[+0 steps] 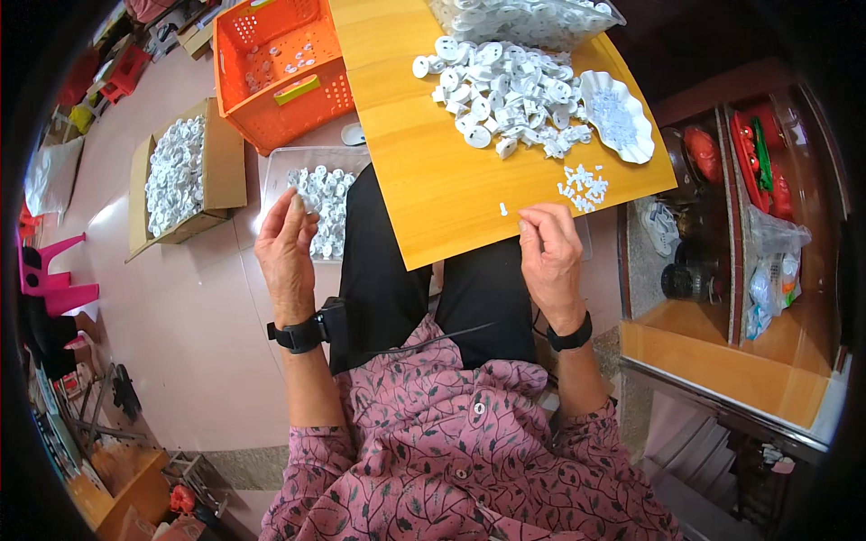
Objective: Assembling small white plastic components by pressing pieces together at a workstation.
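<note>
Seated with a wooden board across my lap as a bench, I curl my right hand at its near edge, contents unseen, while my left hand hangs loosely open, empty, left of it, the white plastic parts heaped on its far end within reach.

White plastic parts, yellow wooden board, orange crate, seemingly leaf-patterned pink shirt

Orange crate, pink stools; perhaps shelf clutter
</note>
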Action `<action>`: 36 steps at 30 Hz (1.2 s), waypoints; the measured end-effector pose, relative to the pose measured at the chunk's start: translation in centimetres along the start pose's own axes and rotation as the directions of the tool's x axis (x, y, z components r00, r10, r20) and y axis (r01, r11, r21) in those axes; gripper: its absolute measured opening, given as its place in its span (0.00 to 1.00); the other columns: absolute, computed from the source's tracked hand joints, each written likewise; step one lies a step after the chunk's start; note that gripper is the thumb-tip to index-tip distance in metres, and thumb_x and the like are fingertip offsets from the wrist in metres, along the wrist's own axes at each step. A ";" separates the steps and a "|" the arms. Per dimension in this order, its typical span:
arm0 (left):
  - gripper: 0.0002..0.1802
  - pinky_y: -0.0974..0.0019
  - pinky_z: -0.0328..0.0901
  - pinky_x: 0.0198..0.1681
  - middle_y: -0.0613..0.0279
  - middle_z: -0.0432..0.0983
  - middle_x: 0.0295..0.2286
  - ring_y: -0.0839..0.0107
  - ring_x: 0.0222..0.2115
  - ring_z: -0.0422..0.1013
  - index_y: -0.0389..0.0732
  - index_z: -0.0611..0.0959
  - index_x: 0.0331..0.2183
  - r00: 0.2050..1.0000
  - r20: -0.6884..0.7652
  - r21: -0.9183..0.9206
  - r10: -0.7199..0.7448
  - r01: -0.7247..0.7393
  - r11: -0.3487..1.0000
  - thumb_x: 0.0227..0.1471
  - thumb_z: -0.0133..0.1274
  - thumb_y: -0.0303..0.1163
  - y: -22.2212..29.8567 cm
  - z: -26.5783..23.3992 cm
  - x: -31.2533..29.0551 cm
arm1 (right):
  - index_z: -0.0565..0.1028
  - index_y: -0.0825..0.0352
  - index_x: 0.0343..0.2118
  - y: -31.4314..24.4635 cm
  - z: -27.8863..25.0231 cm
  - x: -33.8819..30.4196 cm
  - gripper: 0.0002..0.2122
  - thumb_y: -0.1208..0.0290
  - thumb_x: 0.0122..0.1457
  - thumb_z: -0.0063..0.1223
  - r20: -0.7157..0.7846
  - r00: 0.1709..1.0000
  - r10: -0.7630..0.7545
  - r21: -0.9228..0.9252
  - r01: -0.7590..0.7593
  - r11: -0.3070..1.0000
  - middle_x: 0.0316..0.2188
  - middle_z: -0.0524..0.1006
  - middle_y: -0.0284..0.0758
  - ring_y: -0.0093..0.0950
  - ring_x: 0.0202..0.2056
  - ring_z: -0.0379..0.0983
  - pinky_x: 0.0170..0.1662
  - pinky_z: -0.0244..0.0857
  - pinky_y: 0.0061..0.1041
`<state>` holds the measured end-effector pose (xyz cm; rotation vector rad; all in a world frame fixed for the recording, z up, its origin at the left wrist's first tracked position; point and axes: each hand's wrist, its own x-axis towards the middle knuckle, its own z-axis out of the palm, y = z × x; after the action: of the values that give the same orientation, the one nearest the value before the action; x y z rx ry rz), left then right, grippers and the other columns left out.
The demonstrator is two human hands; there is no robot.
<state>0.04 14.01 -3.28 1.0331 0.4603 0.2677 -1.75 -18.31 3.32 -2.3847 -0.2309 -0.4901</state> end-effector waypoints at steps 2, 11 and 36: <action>0.21 0.73 0.72 0.37 0.59 0.76 0.36 0.71 0.32 0.75 0.30 0.76 0.50 0.998 -0.042 -0.001 -0.036 0.036 0.999 0.57 0.59 0.28 -1.0 -1.7 1.2 | 0.76 0.69 0.38 -0.1 0.3 0.1 0.08 0.83 0.56 0.53 0.050 0.989 -0.138 -0.098 0.142 0.985 0.37 0.74 0.40 0.41 0.39 0.73 0.43 0.67 0.35; 0.25 0.74 0.71 0.35 0.53 0.75 0.38 0.71 0.34 0.75 0.24 0.73 0.50 0.999 -0.039 0.114 0.032 -0.028 0.993 0.55 0.60 0.29 -0.8 1.1 1.1 | 0.74 0.72 0.49 -0.6 -0.1 -0.6 0.21 0.82 0.48 0.52 0.240 0.946 -0.216 -0.283 0.281 0.917 0.44 0.73 0.38 0.37 0.44 0.68 0.47 0.61 0.37; 0.08 0.57 0.69 0.34 0.46 0.76 0.29 0.51 0.29 0.75 0.33 0.83 0.31 0.558 0.813 0.515 0.169 -0.823 0.239 0.46 0.61 0.27 -2.4 18.6 1.4 | 0.71 0.71 0.36 1.5 1.3 -2.7 0.06 0.82 0.57 0.54 -0.088 0.993 -0.081 0.104 0.090 0.990 0.34 0.73 0.41 0.38 0.35 0.72 0.40 0.68 0.34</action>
<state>10.29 -0.75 2.32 2.2849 -0.5486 0.2862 -3.35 -18.64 0.41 -2.2504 -0.3151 -0.6012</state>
